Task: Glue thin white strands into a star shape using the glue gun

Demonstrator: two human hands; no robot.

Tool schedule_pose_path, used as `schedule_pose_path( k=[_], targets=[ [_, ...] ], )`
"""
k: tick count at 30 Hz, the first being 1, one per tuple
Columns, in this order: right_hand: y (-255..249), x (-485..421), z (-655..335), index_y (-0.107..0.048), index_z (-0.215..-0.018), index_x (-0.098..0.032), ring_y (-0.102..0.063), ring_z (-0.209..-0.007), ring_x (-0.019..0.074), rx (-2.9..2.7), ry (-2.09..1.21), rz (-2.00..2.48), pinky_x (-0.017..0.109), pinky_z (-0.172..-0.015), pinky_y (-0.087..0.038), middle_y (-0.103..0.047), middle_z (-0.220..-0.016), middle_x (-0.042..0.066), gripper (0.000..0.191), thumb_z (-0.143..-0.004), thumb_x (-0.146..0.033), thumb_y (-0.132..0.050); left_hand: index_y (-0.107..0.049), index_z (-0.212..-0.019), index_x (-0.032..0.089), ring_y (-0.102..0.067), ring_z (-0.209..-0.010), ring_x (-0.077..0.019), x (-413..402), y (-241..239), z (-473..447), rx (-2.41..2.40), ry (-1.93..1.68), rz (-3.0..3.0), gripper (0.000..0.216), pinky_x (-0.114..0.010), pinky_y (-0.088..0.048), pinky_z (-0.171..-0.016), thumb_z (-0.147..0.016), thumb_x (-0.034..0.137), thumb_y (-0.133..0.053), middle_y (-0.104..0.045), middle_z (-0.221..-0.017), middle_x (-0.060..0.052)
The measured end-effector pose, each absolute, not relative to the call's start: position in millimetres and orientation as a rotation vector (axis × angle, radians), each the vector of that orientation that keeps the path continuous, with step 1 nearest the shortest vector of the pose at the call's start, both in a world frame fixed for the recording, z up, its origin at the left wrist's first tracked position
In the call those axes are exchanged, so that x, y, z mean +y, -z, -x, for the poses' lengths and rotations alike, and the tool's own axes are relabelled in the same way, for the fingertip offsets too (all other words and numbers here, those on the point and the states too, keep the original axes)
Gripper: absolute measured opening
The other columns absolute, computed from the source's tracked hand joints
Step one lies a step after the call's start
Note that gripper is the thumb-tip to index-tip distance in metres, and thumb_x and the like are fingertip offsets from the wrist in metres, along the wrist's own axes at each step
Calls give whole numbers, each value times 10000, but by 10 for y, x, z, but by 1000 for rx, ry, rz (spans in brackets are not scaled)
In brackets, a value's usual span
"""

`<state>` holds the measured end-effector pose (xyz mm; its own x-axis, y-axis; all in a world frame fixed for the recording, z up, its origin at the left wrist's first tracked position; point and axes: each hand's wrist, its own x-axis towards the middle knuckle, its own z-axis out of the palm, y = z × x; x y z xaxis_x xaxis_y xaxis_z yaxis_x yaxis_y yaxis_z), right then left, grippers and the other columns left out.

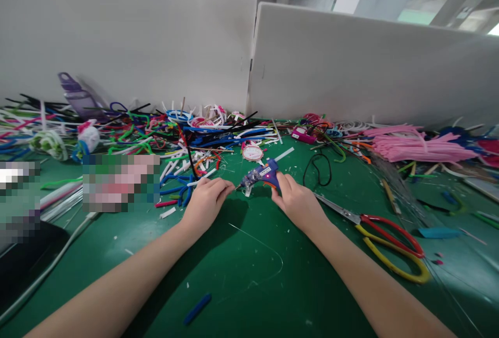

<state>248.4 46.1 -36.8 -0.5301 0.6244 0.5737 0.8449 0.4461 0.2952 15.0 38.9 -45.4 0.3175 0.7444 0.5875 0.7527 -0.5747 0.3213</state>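
Observation:
My right hand [294, 197] is wrapped round the handle of a blue hot glue gun [260, 172], whose nozzle points left. Close to the nozzle tip, my left hand [208, 197] is closed in a pinch. Whatever lies between its fingertips is too small or hidden to name. Just behind the glue gun sits a small round piece with a white face and a pink edge [252, 153]. Blue pipe cleaner pieces [177, 187] lie left of my left hand. To the right of my right wrist rest scissors [392, 244] with red and yellow handles.
Heaps of coloured pipe cleaners [234, 138] run along the back of the green table [234, 286], below a grey partition [156, 47]. A pink bundle [421, 143] lies back right. A purple bottle [80, 96] leans back left. A white cable [54, 262] crosses the left side.

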Motion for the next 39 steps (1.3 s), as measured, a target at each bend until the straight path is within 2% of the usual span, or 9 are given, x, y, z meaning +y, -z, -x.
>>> schedule_pose_path(
  k=[12,39],
  targets=[
    [355,457,-2508,-558,-1075,6,-594,-594,154,-2317,790,1213,248,-428,-425,-631,-836,149,370,-847,-232,-390,-602,-814,193,-598,-652,-136,379,459,-143,-1424,1097,2520,187,-299,-373,-661,-896,262,-449,-689,-761,4],
    [371,448,-2459,-546,-1082,3,-589,-598,147,-2304,809,1219,246,-435,-419,-623,-831,140,363,-855,-227,-381,-601,-781,202,-601,-656,-137,380,455,-148,-1449,1112,2552,209,-309,-372,-666,-896,269,-440,-697,-803,11]
  ],
)
